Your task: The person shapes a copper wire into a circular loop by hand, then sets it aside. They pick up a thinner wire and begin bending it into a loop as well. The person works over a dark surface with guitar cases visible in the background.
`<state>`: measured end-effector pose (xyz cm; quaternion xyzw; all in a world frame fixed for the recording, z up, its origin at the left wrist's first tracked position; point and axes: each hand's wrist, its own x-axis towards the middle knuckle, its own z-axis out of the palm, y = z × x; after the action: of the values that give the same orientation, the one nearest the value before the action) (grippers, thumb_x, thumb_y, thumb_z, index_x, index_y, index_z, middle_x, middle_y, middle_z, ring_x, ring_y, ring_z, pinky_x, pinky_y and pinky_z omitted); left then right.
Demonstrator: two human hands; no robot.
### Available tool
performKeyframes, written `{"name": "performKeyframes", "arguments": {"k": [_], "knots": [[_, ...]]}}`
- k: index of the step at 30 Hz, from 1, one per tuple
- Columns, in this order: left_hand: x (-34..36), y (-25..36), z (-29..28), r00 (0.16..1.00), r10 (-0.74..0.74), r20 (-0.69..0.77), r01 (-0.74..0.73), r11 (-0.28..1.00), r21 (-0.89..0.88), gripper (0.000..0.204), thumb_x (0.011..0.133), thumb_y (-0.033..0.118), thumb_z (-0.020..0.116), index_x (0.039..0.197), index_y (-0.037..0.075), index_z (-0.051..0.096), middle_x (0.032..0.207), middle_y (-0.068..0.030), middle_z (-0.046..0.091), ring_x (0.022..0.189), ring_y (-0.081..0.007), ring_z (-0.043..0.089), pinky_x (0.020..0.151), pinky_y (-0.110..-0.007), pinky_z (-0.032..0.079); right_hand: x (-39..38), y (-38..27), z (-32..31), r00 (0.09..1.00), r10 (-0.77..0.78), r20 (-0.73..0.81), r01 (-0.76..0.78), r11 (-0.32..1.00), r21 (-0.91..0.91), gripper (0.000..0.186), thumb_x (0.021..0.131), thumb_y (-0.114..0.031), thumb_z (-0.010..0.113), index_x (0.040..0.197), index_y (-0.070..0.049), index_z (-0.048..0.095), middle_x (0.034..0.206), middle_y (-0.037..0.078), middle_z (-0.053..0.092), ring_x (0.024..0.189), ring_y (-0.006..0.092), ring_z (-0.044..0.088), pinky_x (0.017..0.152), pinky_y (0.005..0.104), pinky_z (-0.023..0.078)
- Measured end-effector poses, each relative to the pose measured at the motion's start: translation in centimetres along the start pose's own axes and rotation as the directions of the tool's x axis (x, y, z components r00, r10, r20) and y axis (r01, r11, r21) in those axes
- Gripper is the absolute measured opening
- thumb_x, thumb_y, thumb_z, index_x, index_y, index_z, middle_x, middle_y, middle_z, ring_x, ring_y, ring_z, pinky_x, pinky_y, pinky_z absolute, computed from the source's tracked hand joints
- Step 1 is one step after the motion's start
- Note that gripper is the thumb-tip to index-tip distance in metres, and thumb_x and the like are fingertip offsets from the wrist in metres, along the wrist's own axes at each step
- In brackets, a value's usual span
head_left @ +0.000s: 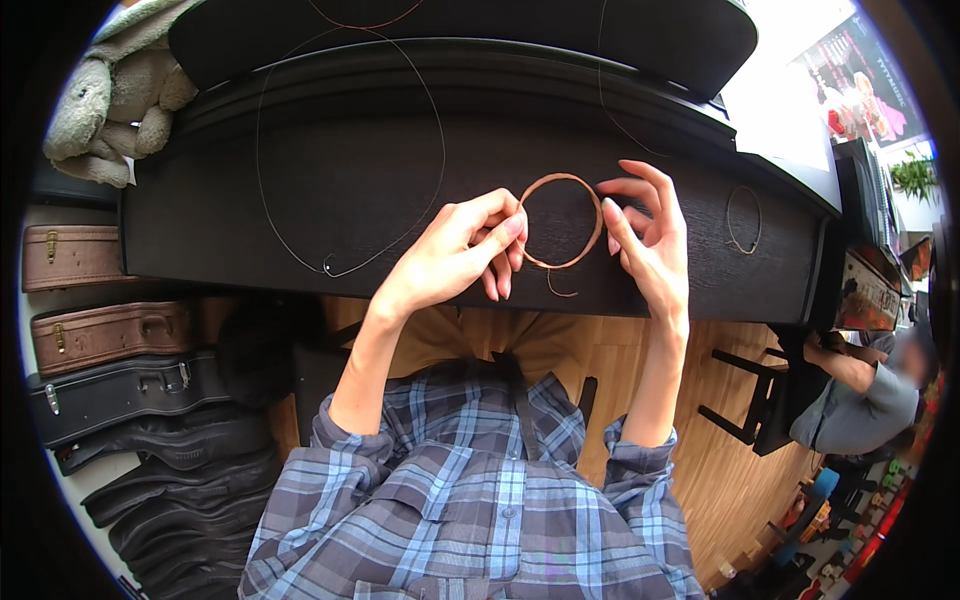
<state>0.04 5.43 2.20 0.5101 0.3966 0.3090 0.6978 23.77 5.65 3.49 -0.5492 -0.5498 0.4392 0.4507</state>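
Note:
Above the dark surface I hold a coiled copper-coloured guitar string as a ring, with a short loose end hanging from its lower side. My left hand is closed on the ring's left side, pinching it between thumb and fingers. At the ring's right side, my right hand has its thumb and index finger close together against the string, the other fingers raised and slightly blurred. A large loop of thin wire string lies to the left, with a small bright end piece near its lower edge. On the right rests a small coiled string.
The black piano-like top has a raised ledge behind. A plush toy sits far left, above stacked brown instrument cases and black cases. A black stool and another person are at right.

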Motion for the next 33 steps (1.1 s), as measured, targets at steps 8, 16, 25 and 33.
{"name": "performKeyframes", "arguments": {"k": [8, 16, 25, 33], "knots": [[1.2, 2.0, -0.6, 0.996, -0.065, 0.064, 0.033, 0.914, 0.404, 0.026, 0.107, 0.026, 0.051, 0.099, 0.002, 0.058, 0.063, -0.0065, 0.058, 0.049, -0.0108, 0.053, 0.052, -0.031, 0.042, 1.3, -1.8, 0.1, 0.952, -0.017, 0.306, 0.135, 0.921, -0.367, 0.022, 0.087, -0.015, 0.080, 0.104, -0.003, 0.072, 0.081, 0.001, 0.066, 0.059, 0.0050, 0.047, 0.055, 0.0217, 0.043], [-0.1, 0.3, 0.7, 0.927, 0.328, -0.182, -0.185, 0.822, 0.539, 0.024, 0.097, 0.025, 0.069, 0.117, 0.013, 0.073, 0.110, -0.0007, 0.062, 0.056, -0.0051, 0.051, 0.053, -0.021, 0.040, -0.1, 0.1, -2.1, 0.975, 0.163, 0.148, -0.166, 0.986, 0.007, 0.017, 0.101, -0.017, 0.067, 0.100, -0.001, 0.071, 0.075, -0.001, 0.061, 0.054, 0.0017, 0.048, 0.048, 0.0171, 0.036], [0.3, -0.2, 1.7, 0.922, 0.294, -0.250, -0.146, 0.866, 0.478, 0.016, 0.085, 0.021, 0.081, 0.098, 0.011, 0.079, 0.090, 0.0019, 0.074, 0.051, -0.0043, 0.048, 0.049, -0.022, 0.038, -1.0, -0.3, -1.1, 0.993, 0.091, 0.075, -0.089, 0.996, -0.031, 0.026, 0.098, -0.013, 0.070, 0.120, -0.001, 0.063, 0.099, 0.002, 0.067, 0.055, -0.0020, 0.047, 0.046, 0.0157, 0.036], [0.0, -0.6, 0.7, 0.952, 0.287, -0.107, -0.202, 0.851, 0.485, 0.017, 0.085, 0.024, 0.080, 0.095, 0.011, 0.079, 0.082, 0.0002, 0.073, 0.051, -0.0094, 0.048, 0.051, -0.027, 0.039, -0.1, -3.5, 1.4, 0.841, -0.350, 0.413, 0.537, 0.634, -0.556, 0.019, 0.082, -0.018, 0.077, 0.101, -0.012, 0.076, 0.101, 0.001, 0.070, 0.082, 0.0183, 0.070, 0.069, 0.0297, 0.057]]}}
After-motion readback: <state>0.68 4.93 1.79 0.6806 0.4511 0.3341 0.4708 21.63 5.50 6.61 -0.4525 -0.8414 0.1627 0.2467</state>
